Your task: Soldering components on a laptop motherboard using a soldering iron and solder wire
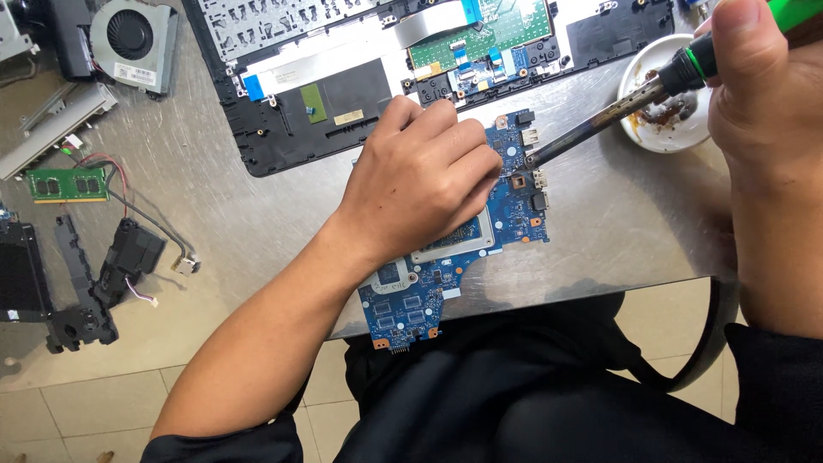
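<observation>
Your left hand (420, 184) presses flat on the blue motherboard (514, 193), steadying it, while your right hand (759, 86) grips the soldering iron (600, 120), tip at the board's edge connectors.

Beside the grey metal table's (214, 197) blue circuit board (514, 206) with silver and orange patches lie a white dish (639, 77) stained brown, a green-handled soldering iron (600, 120), and a green memory stick (67, 184).
</observation>
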